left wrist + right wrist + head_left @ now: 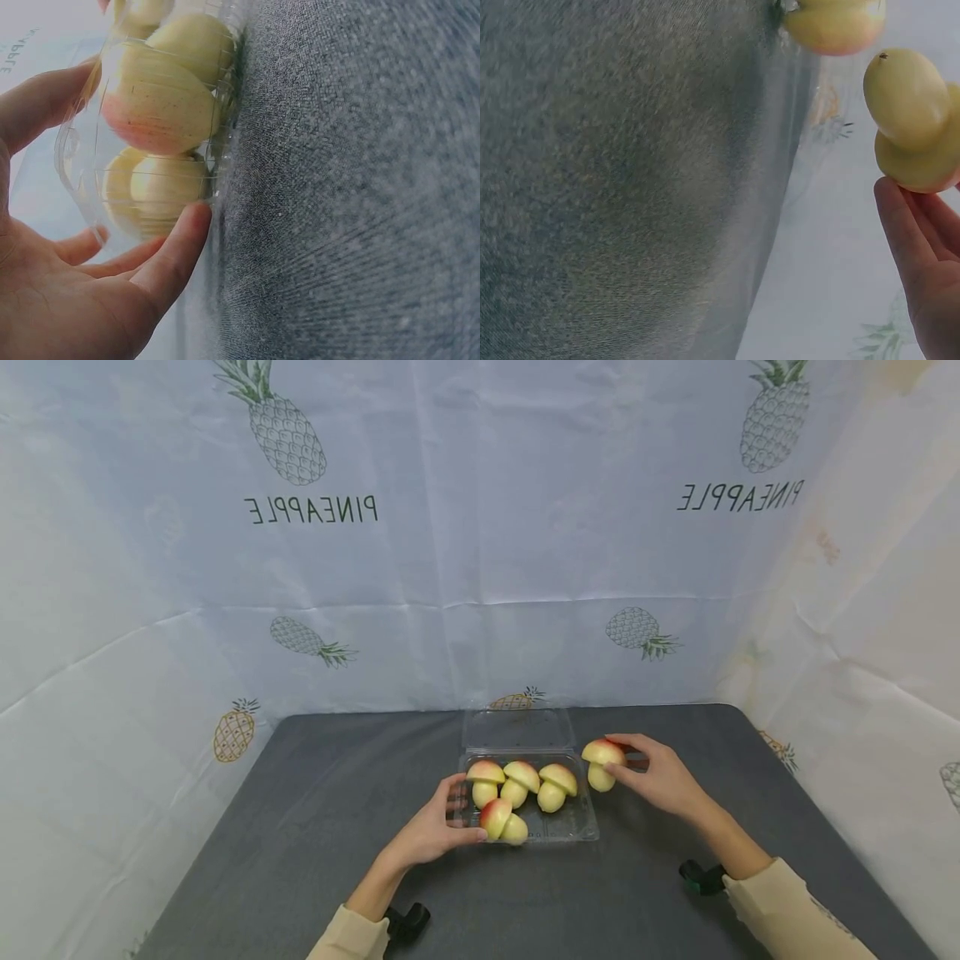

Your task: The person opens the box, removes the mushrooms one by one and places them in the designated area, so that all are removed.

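Note:
A clear plastic clamshell box (566, 828) lies on the table, its lid (517, 731) folded back. My left hand (429, 833) holds the box's left side, thumb at the near corner. The left wrist view shows the fingers against its clear wall. Several yellow, red-tinged mushroom-shaped pieces are inside: three stand in a row along the back, and one piece (504, 823) lies tilted at the front left. My right hand (660, 777) pinches another mushroom-shaped piece (602, 765) by its cap, just right of the box. Its rounded stem (906, 97) points away from the fingers.
The dark grey cloth-covered table (322, 793) reaches back to a white curtain (480, 552) printed with pineapples, which also lines both sides. Black straps sit at both wrists, near cream sleeves (787, 910).

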The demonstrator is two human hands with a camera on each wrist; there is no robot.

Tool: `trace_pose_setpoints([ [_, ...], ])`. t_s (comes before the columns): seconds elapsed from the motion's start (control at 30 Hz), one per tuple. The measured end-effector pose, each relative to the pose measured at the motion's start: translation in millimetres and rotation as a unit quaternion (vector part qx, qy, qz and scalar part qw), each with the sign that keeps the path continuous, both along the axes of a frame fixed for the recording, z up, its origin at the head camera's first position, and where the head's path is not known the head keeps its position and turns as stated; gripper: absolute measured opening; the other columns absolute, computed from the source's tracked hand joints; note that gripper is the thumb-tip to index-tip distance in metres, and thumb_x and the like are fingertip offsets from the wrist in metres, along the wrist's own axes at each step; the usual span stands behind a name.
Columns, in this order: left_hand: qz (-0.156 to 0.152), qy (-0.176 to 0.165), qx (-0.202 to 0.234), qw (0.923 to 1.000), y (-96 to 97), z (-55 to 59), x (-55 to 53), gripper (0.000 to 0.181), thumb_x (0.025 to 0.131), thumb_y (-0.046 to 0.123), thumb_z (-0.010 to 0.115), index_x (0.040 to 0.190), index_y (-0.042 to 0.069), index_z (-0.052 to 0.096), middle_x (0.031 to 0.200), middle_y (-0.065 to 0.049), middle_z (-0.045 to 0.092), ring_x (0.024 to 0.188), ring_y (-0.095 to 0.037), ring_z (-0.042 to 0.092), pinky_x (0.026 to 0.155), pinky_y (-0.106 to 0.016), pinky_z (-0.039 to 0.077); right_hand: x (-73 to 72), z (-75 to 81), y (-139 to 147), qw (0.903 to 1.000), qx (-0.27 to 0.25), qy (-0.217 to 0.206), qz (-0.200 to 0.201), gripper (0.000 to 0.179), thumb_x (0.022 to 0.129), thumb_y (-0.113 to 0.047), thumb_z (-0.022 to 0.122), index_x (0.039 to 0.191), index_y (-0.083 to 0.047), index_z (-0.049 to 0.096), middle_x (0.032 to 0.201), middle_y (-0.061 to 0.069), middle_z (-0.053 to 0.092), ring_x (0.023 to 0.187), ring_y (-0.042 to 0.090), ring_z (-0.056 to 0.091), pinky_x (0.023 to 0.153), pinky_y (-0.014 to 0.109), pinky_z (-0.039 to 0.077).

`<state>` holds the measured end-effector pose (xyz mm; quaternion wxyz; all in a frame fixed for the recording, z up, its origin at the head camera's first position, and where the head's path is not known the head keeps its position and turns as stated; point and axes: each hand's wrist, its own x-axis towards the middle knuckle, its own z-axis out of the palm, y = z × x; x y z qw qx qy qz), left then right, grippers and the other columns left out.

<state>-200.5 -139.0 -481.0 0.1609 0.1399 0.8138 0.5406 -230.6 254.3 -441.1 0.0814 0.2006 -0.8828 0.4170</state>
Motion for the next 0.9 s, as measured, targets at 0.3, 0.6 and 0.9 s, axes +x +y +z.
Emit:
trace_pose_setpoints([
  [0.3, 0.001, 0.002, 0.002, 1.0000, -1.3, 0.7, -0.4, 0.099, 0.088, 0.032, 0.082, 0.161, 0.010, 0.018, 0.157, -0.024, 0.030, 0.138, -0.044, 0.042, 0.103, -0.055, 0.049, -14.0, -8.0, 3.4, 0.9992, -0.006, -0.039, -0.006, 0.050, 0.097, -0.024, 0.074, 0.139, -0.001, 0.058, 0.131, 0.020, 0.061, 0.112, 0.040, 0.065, 0.087, 0.042, 0.059],
  [0.6, -0.002, 0.002, 0.003, 1.0000, -1.3, 1.7, -0.7, 0.098, 0.089, 0.032, 0.082, 0.161, 0.010, 0.019, 0.156, -0.024, 0.031, 0.138, -0.044, 0.042, 0.102, -0.055, 0.049, -28.2, -24.1, 11.1, 0.9981, 0.007, -0.058, -0.018, 0.049, 0.098, -0.029, 0.072, 0.137, -0.002, 0.058, 0.130, 0.021, 0.061, 0.112, 0.040, 0.065, 0.086, 0.045, 0.059],
  [0.9, -0.005, 0.004, 0.004, 1.0000, -0.6, 1.4, 0.5, 0.099, 0.088, 0.033, 0.082, 0.160, 0.008, 0.019, 0.156, -0.024, 0.031, 0.138, -0.043, 0.043, 0.103, -0.054, 0.049, -35.2, -32.6, 17.1, 0.9967, 0.028, -0.071, -0.025, 0.052, 0.099, -0.034, 0.070, 0.138, -0.003, 0.059, 0.129, 0.021, 0.063, 0.113, 0.039, 0.062, 0.085, 0.051, 0.057],
])
